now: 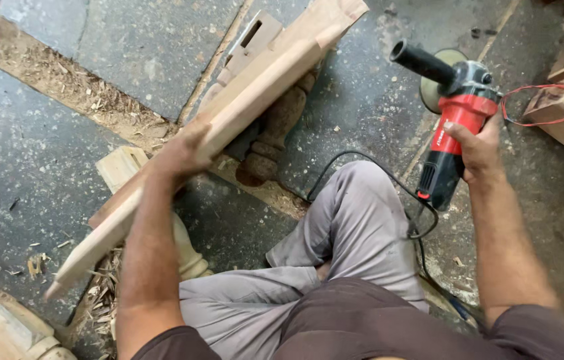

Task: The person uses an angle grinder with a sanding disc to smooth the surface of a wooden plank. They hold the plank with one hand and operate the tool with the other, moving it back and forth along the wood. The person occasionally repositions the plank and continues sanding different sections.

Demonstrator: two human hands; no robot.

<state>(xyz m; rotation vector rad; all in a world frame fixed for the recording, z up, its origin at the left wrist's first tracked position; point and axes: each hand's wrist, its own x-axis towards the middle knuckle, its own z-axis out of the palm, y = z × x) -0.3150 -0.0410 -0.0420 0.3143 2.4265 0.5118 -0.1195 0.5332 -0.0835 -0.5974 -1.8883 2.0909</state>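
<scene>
No packages, signs or screens show in this view. The one thing of the kind is a narrow band of white printed marking (439, 137) running lengthwise along the red plastic body of the corded angle grinder (452, 127), on the side that faces the camera, just left of the right hand (476, 148) wrapped around that body. It sits between the grey metal gear head with its black side handle above and the black vented rear end below. The marking is too small and blurred to show more than light strokes on red.
</scene>
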